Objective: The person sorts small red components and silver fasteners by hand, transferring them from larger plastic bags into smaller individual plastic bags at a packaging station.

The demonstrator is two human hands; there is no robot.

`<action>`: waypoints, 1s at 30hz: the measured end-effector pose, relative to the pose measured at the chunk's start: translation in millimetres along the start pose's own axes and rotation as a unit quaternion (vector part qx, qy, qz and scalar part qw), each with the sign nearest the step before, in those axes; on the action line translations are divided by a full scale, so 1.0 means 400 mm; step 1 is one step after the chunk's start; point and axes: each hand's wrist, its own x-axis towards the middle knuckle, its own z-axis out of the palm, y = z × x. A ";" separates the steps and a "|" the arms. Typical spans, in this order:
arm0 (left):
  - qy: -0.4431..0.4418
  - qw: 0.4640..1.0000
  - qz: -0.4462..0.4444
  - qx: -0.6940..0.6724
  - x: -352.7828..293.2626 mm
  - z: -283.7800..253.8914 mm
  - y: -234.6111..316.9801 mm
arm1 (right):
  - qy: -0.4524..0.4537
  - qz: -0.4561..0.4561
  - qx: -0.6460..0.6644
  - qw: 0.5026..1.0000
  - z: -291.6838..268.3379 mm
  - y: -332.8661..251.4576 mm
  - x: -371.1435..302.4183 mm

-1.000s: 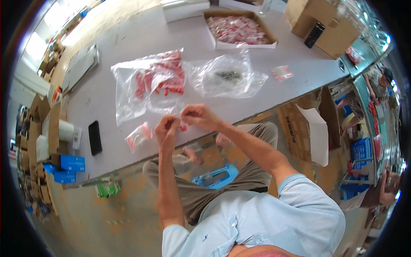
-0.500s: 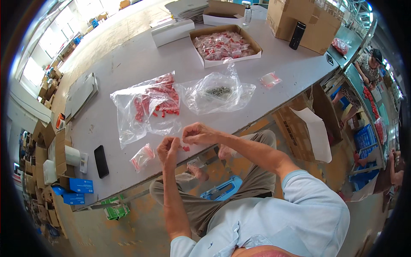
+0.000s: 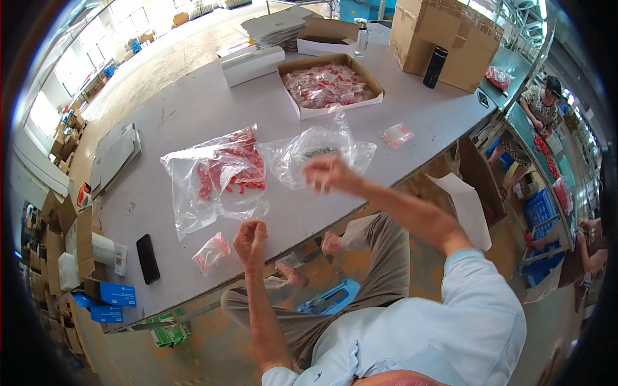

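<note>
My left hand (image 3: 250,240) is closed in a pinch above the table's front edge; whatever lies between its fingertips is too small or hidden to name. Over the near side of a clear plastic bag of small metal screws (image 3: 318,153) is my right hand (image 3: 329,174), slightly blurred, fingers pointing down and apart, with nothing visible in them. The hand covers part of the screws. Left of that bag lies another clear bag (image 3: 187,172) with red plastic pieces (image 3: 239,161) spilling toward its opening. A small bag with red-edged contents (image 3: 212,253) rests beside my left hand.
At the back stands an open carton (image 3: 380,100) full of small packed bags. A large cardboard box (image 3: 444,42), a black flask (image 3: 436,67) and a glass bottle (image 3: 362,40) are near it. A phone (image 3: 147,258) lies at left; another small bag (image 3: 397,134) at right.
My right hand has moved away from my left, forward and right to the screw bag, and its fingers have spread. The red piece by my hands is out of sight. The view has shifted slightly.
</note>
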 end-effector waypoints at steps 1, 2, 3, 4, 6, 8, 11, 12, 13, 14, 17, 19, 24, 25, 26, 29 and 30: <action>0.001 1.000 0.000 0.012 0.003 0.014 0.018 | -0.028 -0.002 -0.030 0.999 0.042 0.004 -0.060; -0.002 1.000 -0.001 0.021 0.012 0.030 0.030 | -0.021 0.010 -0.013 1.000 0.074 0.022 -0.105; -0.021 1.000 0.000 0.014 0.018 0.043 0.029 | -0.007 0.022 0.005 1.000 0.097 0.055 -0.140; -0.022 0.999 0.008 0.034 0.020 0.047 0.020 | 0.048 -0.075 -0.077 0.993 0.114 0.100 -0.155; -0.016 0.997 0.025 0.077 0.017 0.032 0.000 | 0.123 -0.156 -0.146 0.969 0.160 0.140 -0.171; 0.007 0.993 0.042 0.110 0.000 0.008 -0.017 | 0.144 -0.138 -0.127 0.972 0.189 0.131 -0.172; 0.011 0.981 0.082 0.175 -0.054 0.008 -0.001 | 0.122 -0.077 -0.067 0.987 0.188 0.112 -0.164; -0.060 0.986 0.068 0.142 -0.088 0.022 -0.013 | 0.143 -0.080 -0.070 0.984 0.175 0.115 -0.161; -0.127 0.984 0.053 0.109 -0.129 0.063 -0.020 | 0.088 -0.116 -0.087 0.985 0.154 0.120 -0.155; -0.243 0.954 0.085 0.155 -0.183 0.155 0.062 | 0.036 -0.146 -0.106 0.983 0.120 0.132 -0.154; -0.510 0.856 -0.086 0.004 -0.329 0.279 0.157 | -0.108 0.023 0.004 0.994 0.071 0.095 -0.130; -0.610 0.784 -0.102 -0.049 -0.386 0.380 0.221 | -0.058 -0.047 -0.020 0.997 0.061 0.117 -0.129; -0.722 0.680 -0.085 -0.098 -0.418 0.474 0.226 | 0.036 -0.153 -0.055 0.986 0.088 0.159 -0.105; -0.739 0.658 -0.082 -0.115 -0.423 0.480 0.220 | 0.026 -0.144 -0.038 0.989 0.090 0.164 -0.098; -0.743 0.654 -0.082 -0.113 -0.430 0.483 0.214 | 0.015 -0.135 -0.020 0.991 0.090 0.170 -0.094; -0.755 0.638 -0.106 -0.109 -0.457 0.484 0.208 | 0.012 -0.132 -0.010 0.991 0.091 0.186 -0.091; -0.743 0.638 -0.166 -0.112 -0.470 0.484 0.212 | 0.015 -0.136 -0.010 0.991 0.091 0.191 -0.091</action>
